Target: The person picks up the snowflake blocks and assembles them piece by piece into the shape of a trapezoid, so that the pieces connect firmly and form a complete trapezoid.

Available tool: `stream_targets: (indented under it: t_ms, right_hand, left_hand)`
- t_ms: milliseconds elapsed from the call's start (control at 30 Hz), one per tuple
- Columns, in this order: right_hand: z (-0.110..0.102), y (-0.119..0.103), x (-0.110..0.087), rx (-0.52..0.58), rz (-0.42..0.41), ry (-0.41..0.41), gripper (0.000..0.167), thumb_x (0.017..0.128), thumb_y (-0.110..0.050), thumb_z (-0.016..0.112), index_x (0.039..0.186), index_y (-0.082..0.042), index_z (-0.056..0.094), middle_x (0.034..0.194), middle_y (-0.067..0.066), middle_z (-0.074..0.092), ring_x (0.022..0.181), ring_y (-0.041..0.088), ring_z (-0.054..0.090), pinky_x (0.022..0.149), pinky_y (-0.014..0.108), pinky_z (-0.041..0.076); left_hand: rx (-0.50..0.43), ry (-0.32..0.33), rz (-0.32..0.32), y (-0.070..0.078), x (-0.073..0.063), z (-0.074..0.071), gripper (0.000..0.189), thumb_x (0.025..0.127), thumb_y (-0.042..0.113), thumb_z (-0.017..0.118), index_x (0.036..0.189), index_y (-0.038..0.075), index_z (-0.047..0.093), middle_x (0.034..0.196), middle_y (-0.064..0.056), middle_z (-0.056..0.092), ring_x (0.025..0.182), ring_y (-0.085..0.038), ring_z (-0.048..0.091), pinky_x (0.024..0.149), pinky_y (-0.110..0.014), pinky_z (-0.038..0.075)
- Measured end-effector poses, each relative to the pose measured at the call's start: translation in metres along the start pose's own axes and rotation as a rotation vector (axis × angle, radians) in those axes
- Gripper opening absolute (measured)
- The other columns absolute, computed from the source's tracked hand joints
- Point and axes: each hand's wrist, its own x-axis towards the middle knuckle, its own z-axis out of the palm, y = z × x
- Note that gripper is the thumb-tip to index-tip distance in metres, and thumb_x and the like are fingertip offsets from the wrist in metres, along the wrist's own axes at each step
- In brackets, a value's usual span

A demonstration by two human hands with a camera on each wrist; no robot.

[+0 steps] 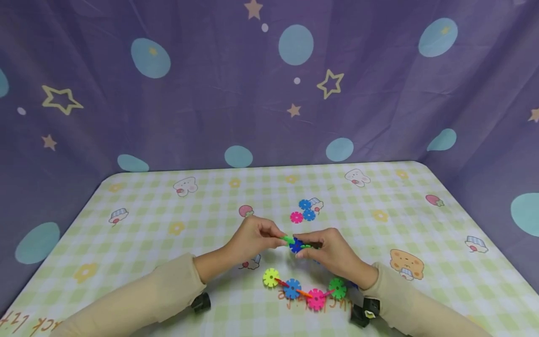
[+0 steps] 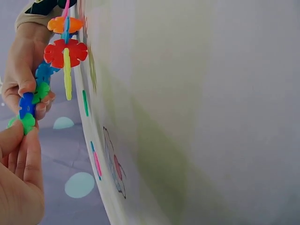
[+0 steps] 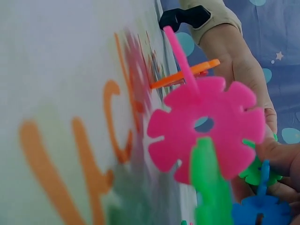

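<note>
In front of me my left hand (image 1: 256, 236) pinches a light green snowflake disc (image 2: 28, 123) between thumb and fingers. That disc is against a dark blue snowflake disc (image 1: 296, 245), which my right hand (image 1: 332, 250) grips. A second green disc (image 2: 41, 93) and a lighter blue disc (image 2: 46, 72) follow on by the right fingers. Below the hands, a curved chain of slotted discs lies on the table: a yellow disc (image 1: 271, 277), a blue disc (image 1: 292, 289), a pink disc (image 1: 316, 299) and a green disc (image 1: 338, 288), with edge-on discs between. The right hand and wrist hide its far end.
Past the hands lie loose discs: a pink one (image 1: 296, 217) and two blue ones, the nearer blue disc (image 1: 309, 215) beside it. A checked cloth (image 1: 143, 224) with printed pictures covers the table. A purple curtain (image 1: 210, 93) hangs behind. Black wrist mounts (image 1: 201, 303) sit beneath the sleeves.
</note>
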Motion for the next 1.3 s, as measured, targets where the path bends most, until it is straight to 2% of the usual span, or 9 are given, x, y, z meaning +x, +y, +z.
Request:
stream_targets:
  t_ms: [133,267,367,533,667,800,900,1100,1300]
  right_hand:
    - [-0.001,0.002,0.0,-0.013,-0.018,-0.006,0.037,0.079,-0.017,0.074,0.11,0.002,0.068,0.102,0.013,0.07,0.082,0.006,0.066,0.062,0.023,0.054]
    - [-0.002,0.003,0.001,-0.007,-0.009,-0.016,0.039,0.079,-0.02,0.075,0.111,0.002,0.068,0.102,0.011,0.071,0.086,0.01,0.067,0.068,0.024,0.055]
    - [-0.003,0.002,0.002,0.011,0.015,-0.024,0.038,0.08,-0.021,0.075,0.111,0.0,0.069,0.102,0.01,0.071,0.088,0.012,0.068,0.072,0.024,0.055]
    - [-0.004,-0.001,0.002,0.024,0.075,-0.039,0.037,0.079,-0.023,0.077,0.109,-0.004,0.07,0.097,0.007,0.072,0.084,0.012,0.068,0.071,0.025,0.055]
    - [-0.005,-0.003,0.0,0.011,0.115,-0.04,0.037,0.078,-0.023,0.078,0.11,-0.006,0.07,0.102,0.008,0.071,0.085,0.012,0.067,0.07,0.025,0.055]
    - [-0.008,-0.002,-0.002,0.006,0.134,-0.043,0.037,0.079,-0.025,0.077,0.111,-0.007,0.07,0.107,0.009,0.069,0.087,0.013,0.066,0.069,0.024,0.055]
    - [-0.011,0.0,-0.004,-0.006,0.131,-0.043,0.039,0.079,-0.027,0.076,0.112,-0.008,0.069,0.108,0.009,0.069,0.088,0.013,0.066,0.069,0.024,0.055]
    - [-0.02,0.006,-0.008,-0.003,0.128,-0.041,0.04,0.08,-0.027,0.076,0.113,-0.008,0.069,0.112,0.011,0.067,0.09,0.014,0.066,0.071,0.024,0.055]
    - [-0.031,0.012,-0.011,-0.017,0.125,-0.016,0.039,0.08,-0.026,0.076,0.113,-0.007,0.069,0.113,0.012,0.067,0.092,0.016,0.066,0.072,0.025,0.055]
  left_hand:
    - [-0.002,0.006,-0.006,0.001,0.001,0.001,0.004,0.079,0.004,0.074,0.082,0.0,0.073,0.079,-0.011,0.071,0.074,-0.038,0.067,0.062,-0.028,0.056]
    - [-0.007,0.023,-0.047,0.001,0.002,0.003,0.006,0.079,0.005,0.075,0.082,0.001,0.074,0.079,-0.011,0.071,0.075,-0.037,0.067,0.062,-0.028,0.056]
    - [-0.024,0.027,-0.078,0.002,0.001,0.002,0.007,0.079,0.006,0.075,0.084,0.001,0.074,0.08,-0.011,0.071,0.078,-0.037,0.067,0.064,-0.029,0.056]
    - [-0.03,0.014,-0.089,0.002,0.002,0.001,0.007,0.08,0.007,0.075,0.085,0.002,0.073,0.081,-0.01,0.072,0.08,-0.036,0.067,0.066,-0.031,0.056]
    - [-0.018,-0.015,-0.107,0.0,0.004,0.0,0.009,0.08,0.008,0.074,0.088,0.003,0.073,0.083,-0.009,0.072,0.078,-0.027,0.068,0.067,-0.03,0.055]
    - [-0.028,-0.07,-0.125,-0.003,0.007,-0.003,0.02,0.08,0.01,0.075,0.098,0.001,0.072,0.092,-0.008,0.072,0.083,-0.017,0.068,0.073,-0.029,0.055]
    - [-0.041,-0.09,-0.147,-0.004,0.008,-0.007,0.027,0.082,0.013,0.073,0.105,-0.001,0.069,0.098,-0.008,0.072,0.088,-0.015,0.068,0.078,-0.029,0.055]
    - [-0.029,-0.066,-0.203,-0.005,0.01,-0.012,0.033,0.085,0.022,0.071,0.109,-0.001,0.068,0.099,-0.006,0.071,0.091,-0.016,0.067,0.079,-0.028,0.054]
    - [-0.071,-0.029,-0.256,-0.01,0.013,-0.013,0.034,0.084,0.019,0.072,0.11,-0.004,0.067,0.099,-0.008,0.071,0.091,-0.017,0.067,0.079,-0.028,0.054]
